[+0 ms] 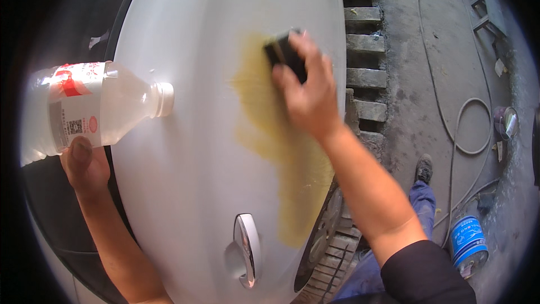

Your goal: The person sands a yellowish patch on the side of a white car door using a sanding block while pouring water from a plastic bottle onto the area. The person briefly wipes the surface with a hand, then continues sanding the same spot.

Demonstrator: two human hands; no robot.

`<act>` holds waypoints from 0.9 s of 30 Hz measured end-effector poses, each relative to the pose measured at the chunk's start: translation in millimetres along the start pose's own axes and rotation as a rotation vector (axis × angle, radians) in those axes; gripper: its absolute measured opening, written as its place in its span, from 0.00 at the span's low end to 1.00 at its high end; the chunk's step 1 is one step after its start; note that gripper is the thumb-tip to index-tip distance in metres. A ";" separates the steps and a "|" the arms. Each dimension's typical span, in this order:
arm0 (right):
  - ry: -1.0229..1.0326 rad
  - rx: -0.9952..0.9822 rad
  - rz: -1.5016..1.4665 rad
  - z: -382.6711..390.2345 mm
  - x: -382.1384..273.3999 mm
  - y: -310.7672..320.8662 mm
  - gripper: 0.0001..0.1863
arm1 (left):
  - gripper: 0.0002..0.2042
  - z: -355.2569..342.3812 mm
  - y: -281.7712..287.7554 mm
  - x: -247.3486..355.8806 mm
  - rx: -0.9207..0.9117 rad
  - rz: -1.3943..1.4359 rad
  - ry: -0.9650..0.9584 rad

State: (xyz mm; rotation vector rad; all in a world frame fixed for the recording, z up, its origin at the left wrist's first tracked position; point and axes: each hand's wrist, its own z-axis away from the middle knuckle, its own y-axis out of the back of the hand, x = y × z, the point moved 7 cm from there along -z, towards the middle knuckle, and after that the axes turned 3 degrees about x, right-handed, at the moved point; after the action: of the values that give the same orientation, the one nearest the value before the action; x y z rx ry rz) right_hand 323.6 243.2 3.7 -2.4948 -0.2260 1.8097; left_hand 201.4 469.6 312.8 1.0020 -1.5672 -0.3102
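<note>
A pale car door panel fills the middle of the view, with a long yellowish filler patch spread down it. My right hand grips a dark sanding block, pressed near the patch's upper end; hand and block are slightly blurred. On the left, my left hand holds a large clear plastic bottle with a white and red label. The bottle lies nearly sideways, its white neck end pointing right over the panel. My thumb shows on its near side; the other fingers are mostly hidden behind it.
A chrome door handle juts out below the patch. Right of the car runs a slatted floor grate. A grey hose loops over the concrete floor, near a blue can, a small pail and a stool.
</note>
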 end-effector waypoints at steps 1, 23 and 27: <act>0.137 -0.004 0.034 32.1 -14.4 1.2 0.27 | 0.43 2.4 5.8 0.4 0.008 -0.032 0.001; -0.035 -0.085 -0.073 59.1 -18.6 3.1 0.33 | 0.48 0.1 -38.2 32.7 0.027 -0.193 -0.112; -0.272 0.012 -0.079 -49.9 37.2 -4.4 0.30 | 0.46 -4.8 -47.4 23.0 0.073 -0.158 -0.080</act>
State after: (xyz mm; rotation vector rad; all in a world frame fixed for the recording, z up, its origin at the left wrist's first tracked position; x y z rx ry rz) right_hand 381.9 255.2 -15.1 -2.1906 -0.3184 2.1053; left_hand 227.1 426.1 297.2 1.1853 -1.5842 -0.4094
